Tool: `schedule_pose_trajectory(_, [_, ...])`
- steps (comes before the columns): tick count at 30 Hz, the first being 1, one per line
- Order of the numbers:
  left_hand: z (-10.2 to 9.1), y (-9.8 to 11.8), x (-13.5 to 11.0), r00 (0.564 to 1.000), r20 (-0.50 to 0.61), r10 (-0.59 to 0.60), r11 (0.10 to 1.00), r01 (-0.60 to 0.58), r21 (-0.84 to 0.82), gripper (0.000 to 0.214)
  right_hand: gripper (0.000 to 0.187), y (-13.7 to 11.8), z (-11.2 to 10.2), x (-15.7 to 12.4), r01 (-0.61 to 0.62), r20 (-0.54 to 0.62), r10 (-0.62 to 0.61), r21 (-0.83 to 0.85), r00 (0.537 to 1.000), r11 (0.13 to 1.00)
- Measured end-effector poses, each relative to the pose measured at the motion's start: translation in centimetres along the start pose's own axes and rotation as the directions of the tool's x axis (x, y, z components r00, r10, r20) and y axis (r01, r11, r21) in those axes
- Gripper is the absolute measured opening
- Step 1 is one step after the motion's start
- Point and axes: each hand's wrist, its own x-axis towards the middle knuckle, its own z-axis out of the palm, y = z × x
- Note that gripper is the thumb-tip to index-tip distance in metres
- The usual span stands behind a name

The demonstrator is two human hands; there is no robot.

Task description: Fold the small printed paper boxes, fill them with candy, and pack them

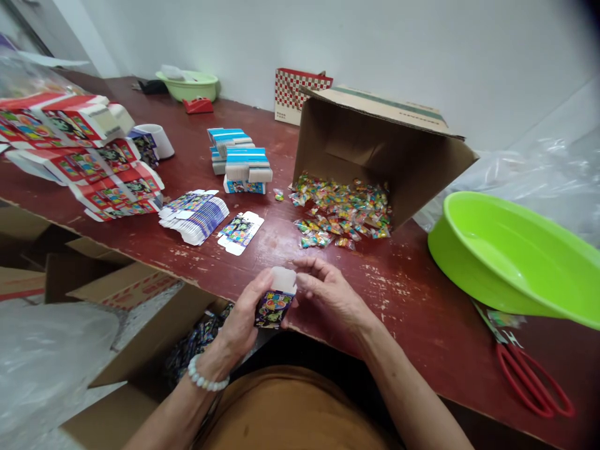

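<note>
Against a pale wall (398, 44), a worn red bench (398, 275) carries packaging and small wrapped candies (344, 206), which spill from a cardboard box (424, 162) lying on its side. At the near edge, a person wearing a beaded bracelet (206, 376) holds a small purple carton (275, 307), its white top flap raised; the left hand (241, 319) has its grip closed around the carton's left side. The right hand (335, 294), fingers partly bent, is at the carton's upper right edge; whether its grip pinches the cardboard cannot be told. Just beyond, a single flat carton (241, 232) lies beside a fanned row of purple cartons (194, 215). Farther back are blue-and-white bundles (247, 164), while red-and-white cartons (112, 169) are piled at left. At right, a bright green basin (487, 284) sits near red-handled scissors (529, 375).
</note>
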Motion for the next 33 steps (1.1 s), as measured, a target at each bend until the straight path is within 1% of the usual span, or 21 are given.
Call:
schedule_pose_trajectory(2, [0.0,-0.4,0.1,0.998,0.011,0.060,0.998,-0.060,0.012,0.029,0.043,0.4,0.8,-0.3,-0.075,0.132,0.063,0.090,0.989,0.993])
schedule_pose_trajectory(3, [0.0,-0.6,0.1,0.996,0.020,0.083,0.996,-0.083,0.018,0.028,0.040,0.5,1.2,-0.4,-0.078,0.156,0.063,0.094,0.986,0.993])
schedule_pose_trajectory(4, [-0.1,-0.7,0.1,0.995,0.027,0.095,0.995,-0.095,0.022,0.027,0.035,0.6,1.5,-0.4,-0.042,0.140,0.032,0.066,0.990,0.997])
schedule_pose_trajectory(6, [-0.4,-0.9,0.2,0.997,0.021,0.080,0.997,-0.080,0.003,0.026,0.025,0.7,1.9,-0.5,0.143,0.034,-0.140,-0.102,0.990,0.984])
schedule_pose_trajectory(7, [-0.6,-0.9,0.2,0.999,0.016,0.046,0.999,-0.046,-0.029,0.027,0.023,0.7,1.9,-0.6,0.261,0.000,-0.267,-0.221,0.964,0.940])
schedule_pose_trajectory(8, [-0.7,-0.9,0.3,1.000,0.020,-0.007,0.997,0.008,-0.074,0.030,0.020,0.7,1.8,-0.6,0.361,0.013,-0.379,-0.331,0.925,0.872])
schedule_pose_trajectory(9, [-0.9,-0.8,0.3,0.997,0.033,-0.068,0.990,0.072,-0.123,0.033,0.019,0.7,1.7,-0.7,0.435,0.063,-0.450,-0.409,0.891,0.802])
schedule_pose_trajectory(10, [-1.0,-0.7,0.4,0.991,0.052,-0.124,0.977,0.131,-0.168,0.036,0.019,0.7,1.5,-0.7,0.474,0.122,-0.476,-0.457,0.871,0.753])
schedule_pose_trajectory(11, [-1.0,-0.6,0.5,0.984,0.070,-0.165,0.963,0.176,-0.203,0.038,0.019,0.6,1.4,-0.8,0.477,0.162,-0.461,-0.486,0.872,0.732])
schedule_pose_trajectory(12, [-1.1,-0.5,0.5,0.978,0.084,-0.189,0.953,0.203,-0.224,0.040,0.017,0.5,1.4,-0.8,0.443,0.167,-0.420,-0.505,0.892,0.741])
schedule_pose_trajectory(14, [-1.0,-0.4,0.5,0.977,0.093,-0.192,0.952,0.208,-0.224,0.044,0.014,0.4,1.6,-0.6,0.277,0.082,-0.273,-0.490,0.959,0.827])
schedule_pose_trajectory(16, [-0.9,-0.3,0.4,0.981,0.092,-0.169,0.963,0.185,-0.198,0.050,0.016,0.3,2.0,-0.4,0.079,0.003,-0.083,-0.352,0.997,0.933])
schedule_pose_trajectory(18, [-0.9,-0.3,0.2,0.984,0.083,-0.158,0.972,0.170,-0.165,0.058,0.019,0.2,2.4,-0.1,-0.031,0.011,0.034,-0.186,0.999,0.982])
schedule_pose_trajectory(20, [-1.0,-0.2,0.0,0.986,0.054,-0.159,0.977,0.164,-0.134,0.060,0.018,0.2,2.6,0.0,0.006,0.046,0.001,-0.149,0.999,0.989])
schedule_pose_trajectory(22, [-1.2,-0.2,0.0,0.991,0.000,-0.135,0.985,0.135,-0.106,0.051,0.015,0.3,2.5,-0.2,0.162,0.107,-0.139,-0.249,0.984,0.955])
schedule_pose_trajectory(24, [-1.3,-0.2,0.1,0.994,-0.053,-0.095,0.992,0.089,-0.093,0.040,0.010,0.5,2.3,-0.5,0.344,0.206,-0.284,-0.373,0.936,0.862])
schedule_pose_trajectory(26, [-1.5,-0.4,0.2,0.994,-0.084,-0.076,0.993,0.068,-0.095,0.036,0.008,1.0,2.2,-0.9,0.435,0.269,-0.347,-0.442,0.898,0.784])
schedule_pose_trajectory(28, [-2.0,-0.7,-0.2,0.992,-0.097,-0.082,0.994,0.074,-0.083,0.039,0.012,1.8,2.3,-1.2,0.435,0.282,-0.337,-0.456,0.898,0.777])
schedule_pose_trajectory(30, [-3.2,-0.9,-1.3,0.991,-0.111,-0.074,0.996,0.078,0.030,0.043,0.014,2.7,2.5,-1.4,0.406,0.291,-0.299,-0.449,0.909,0.796])
schedule_pose_trajectory(32, [-5.0,-0.8,-3.1,0.990,-0.141,-0.024,0.950,0.066,0.305,0.045,0.013,3.4,2.6,-1.4,0.365,0.289,-0.254,-0.448,0.923,0.816])
schedule_pose_trajectory(33, [-6.0,-0.6,-4.0,0.987,-0.160,0.031,0.866,0.053,0.497,0.045,0.014,3.7,2.6,-1.3,0.333,0.266,-0.232,-0.450,0.936,0.829])
